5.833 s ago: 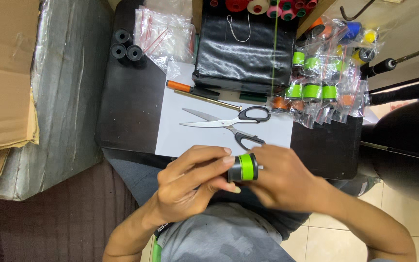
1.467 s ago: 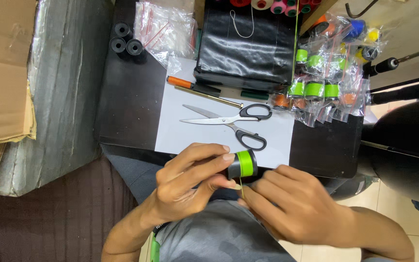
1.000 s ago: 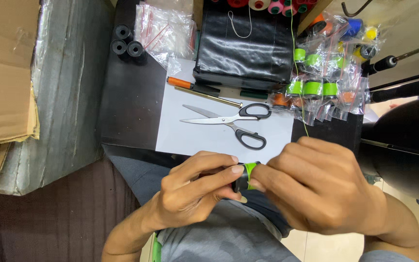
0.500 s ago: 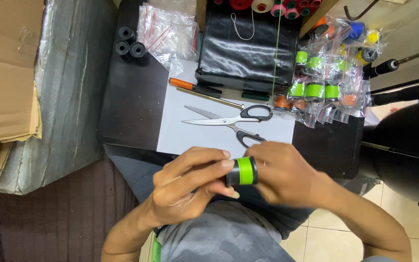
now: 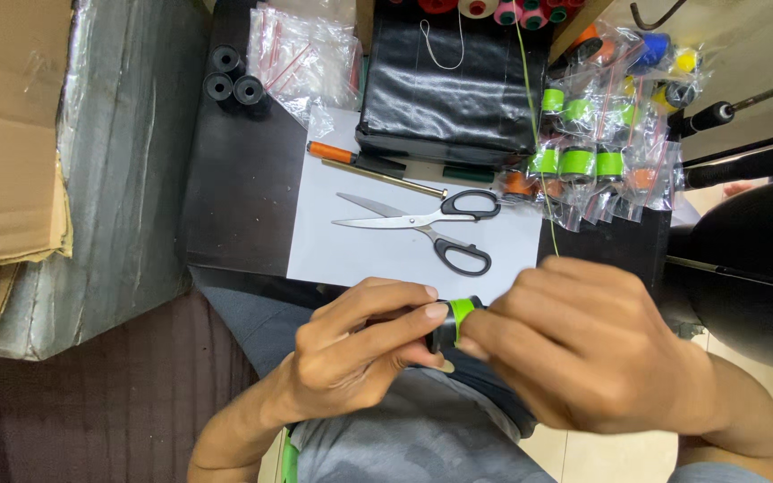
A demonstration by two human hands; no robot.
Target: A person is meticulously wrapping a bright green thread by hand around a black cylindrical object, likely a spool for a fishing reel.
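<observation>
**Both hands closed on a green thread spool**

Head view: The left hand (image 5: 351, 358) has its grip closed on a black spool with green thread (image 5: 454, 320), fingertips on the near end. The right hand (image 5: 583, 349) closes over the other end and hides most of it. The spool is held above the lap, just before the desk (image 5: 234, 197) edge, and its long axis lies left to right. A thin green thread (image 5: 539, 134) runs up from the grip. Beyond the grip lie scissors (image 5: 431, 224) on white paper (image 5: 360, 250). Further right, clear plastic bags (image 5: 601, 152) contain green, orange and blue spools.
</observation>
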